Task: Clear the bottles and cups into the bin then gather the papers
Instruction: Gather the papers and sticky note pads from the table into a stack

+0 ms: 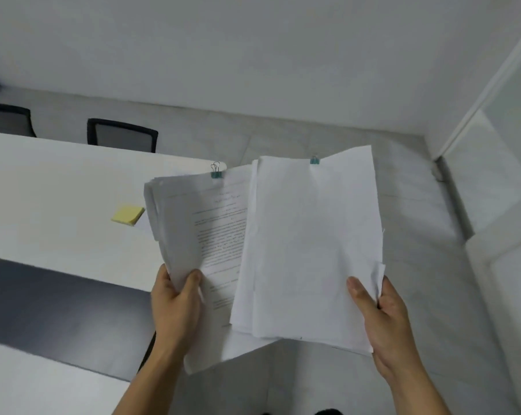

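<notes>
Both hands [175, 301] [381, 313] grip clipped white paper stacks [310, 244] past the counter's [58, 190] corner, so next is probably squaring them together.

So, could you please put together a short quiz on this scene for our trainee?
1. True or false: the left hand grips the printed stack, and the right hand grips the blank-faced stack.
2. What lies on the white table? A: a yellow sticky-note pad. B: a cup. C: a bottle.
3. Fill in: ___ teal clips show on the top edges of the papers.
Key: 1 true. 2 A. 3 two, one on each stack.
</notes>
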Tool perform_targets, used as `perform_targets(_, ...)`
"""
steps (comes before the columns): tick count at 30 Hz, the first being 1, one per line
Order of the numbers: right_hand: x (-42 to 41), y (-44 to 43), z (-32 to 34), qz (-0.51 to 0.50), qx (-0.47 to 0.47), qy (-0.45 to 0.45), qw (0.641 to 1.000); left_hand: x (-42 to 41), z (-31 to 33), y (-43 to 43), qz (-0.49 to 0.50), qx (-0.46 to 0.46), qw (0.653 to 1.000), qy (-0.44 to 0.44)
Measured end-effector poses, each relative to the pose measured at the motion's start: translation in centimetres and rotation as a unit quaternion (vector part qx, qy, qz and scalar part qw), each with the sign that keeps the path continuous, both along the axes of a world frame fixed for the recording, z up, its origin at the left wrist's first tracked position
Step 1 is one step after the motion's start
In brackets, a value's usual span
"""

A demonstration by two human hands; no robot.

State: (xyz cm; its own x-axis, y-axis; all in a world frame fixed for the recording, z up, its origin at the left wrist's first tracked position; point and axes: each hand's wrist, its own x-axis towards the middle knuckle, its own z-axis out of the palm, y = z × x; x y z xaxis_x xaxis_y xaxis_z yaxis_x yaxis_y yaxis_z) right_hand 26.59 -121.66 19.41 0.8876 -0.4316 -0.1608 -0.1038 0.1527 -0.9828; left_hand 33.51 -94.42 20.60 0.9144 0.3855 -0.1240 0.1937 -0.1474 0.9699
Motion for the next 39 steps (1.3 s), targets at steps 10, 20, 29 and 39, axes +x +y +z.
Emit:
perform_targets(10, 27.6, -9.4, -5.6, 0.1, 0.046, 0.015, 0.994, 21.7, -3.2, -9.3, 0.102, 0.018, 0.994, 0.036)
perform_targets(20, 57.9, -8.5, -0.8, 0.343, 0.002, 0.013, 0.939, 37.8, 0.1, -9.6, 0.337, 0.019, 0.941, 0.008)
perform_targets(29, 77.2, 2.4, -3.2, 0.502, -0.038, 0.035, 0.863, 49.7, -5.0, -5.0, 0.507, -0.073, 0.858, 0.015)
perform_targets(39, 91.2, 16.6, -3.0, 0.656, -0.053, 0.049, 0.751, 57.9, -2.5, 0.8, 0.64, -0.085, 0.763, -0.008)
